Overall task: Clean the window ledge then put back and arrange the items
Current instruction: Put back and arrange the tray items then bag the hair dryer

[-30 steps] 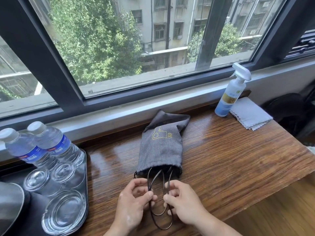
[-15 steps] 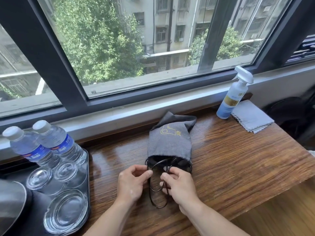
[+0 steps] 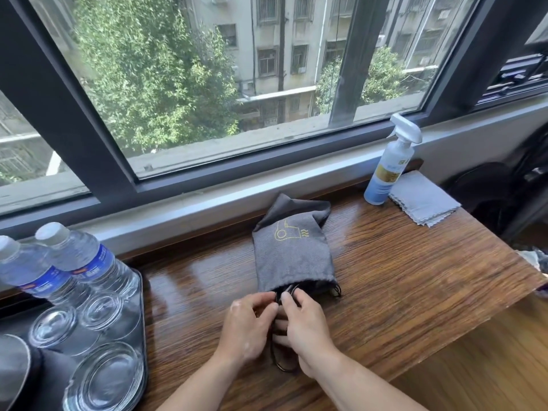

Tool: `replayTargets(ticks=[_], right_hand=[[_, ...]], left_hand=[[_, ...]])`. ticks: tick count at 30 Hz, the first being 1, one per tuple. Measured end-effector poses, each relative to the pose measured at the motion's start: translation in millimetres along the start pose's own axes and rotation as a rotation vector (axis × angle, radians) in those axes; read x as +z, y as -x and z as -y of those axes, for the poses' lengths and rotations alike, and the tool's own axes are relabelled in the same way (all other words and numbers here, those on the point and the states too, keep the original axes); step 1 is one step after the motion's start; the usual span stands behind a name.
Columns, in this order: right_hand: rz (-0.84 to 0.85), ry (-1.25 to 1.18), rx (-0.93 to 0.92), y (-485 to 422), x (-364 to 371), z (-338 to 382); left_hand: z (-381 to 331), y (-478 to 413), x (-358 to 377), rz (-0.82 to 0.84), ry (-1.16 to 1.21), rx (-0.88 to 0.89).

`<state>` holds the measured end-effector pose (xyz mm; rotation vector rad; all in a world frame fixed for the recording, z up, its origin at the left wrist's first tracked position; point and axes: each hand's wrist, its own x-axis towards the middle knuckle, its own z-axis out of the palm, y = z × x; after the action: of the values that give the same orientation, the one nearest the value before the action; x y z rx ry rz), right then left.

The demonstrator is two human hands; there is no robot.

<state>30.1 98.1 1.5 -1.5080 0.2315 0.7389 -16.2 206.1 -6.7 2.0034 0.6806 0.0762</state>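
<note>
The grey drawstring pouch (image 3: 292,256) is laid flat on the wooden window ledge (image 3: 415,277), its mouth turned toward the person. The black drawstring (image 3: 280,363) is pinched at that mouth by the curled fingers of the left hand (image 3: 246,330) and the right hand (image 3: 305,327). Compared with half a second ago, the hands are brought together against the pouch, and less of the cord loop is shown below them.

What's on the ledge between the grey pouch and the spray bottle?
Nothing. The head view shows only bare wooden ledge between the grey pouch and the spray bottle.
</note>
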Motion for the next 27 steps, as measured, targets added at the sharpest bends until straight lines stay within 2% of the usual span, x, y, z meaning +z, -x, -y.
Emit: replayTargets(ticks=[3,8,11,13,15,21,27], right_hand=[[-0.020,-0.053,-0.030,-0.4,-2.6,2.5],[-0.060,-0.209,-0.006,-2.9,5.8,4.3],[-0.114,-0.271,-0.005,-3.3,7.9,7.6],[-0.133,-0.291,-0.020,-3.7,8.6,8.6],[-0.144,-0.235,-0.047,-4.9,6.8,7.2],[-0.093,0.068,-0.006,-5.8,-9.5,9.8],[-0.072,0.354,-0.067,1.3,-39.5,6.7]], left_hand=[[13.4,10.3,0.0,0.089,0.237,-0.025],[19.7,32.5,7.7,0.002,0.557,-0.181],[15.0,43.3,10.6,-0.012,0.538,-0.348],[7.5,46.4,9.0,0.085,0.439,-0.406],[0.0,45.2,6.0,0.150,0.421,-0.429],[-12.6,25.1,-0.4,0.170,0.640,-0.512],[-12.3,1.0,6.1,0.096,0.757,-0.535]])
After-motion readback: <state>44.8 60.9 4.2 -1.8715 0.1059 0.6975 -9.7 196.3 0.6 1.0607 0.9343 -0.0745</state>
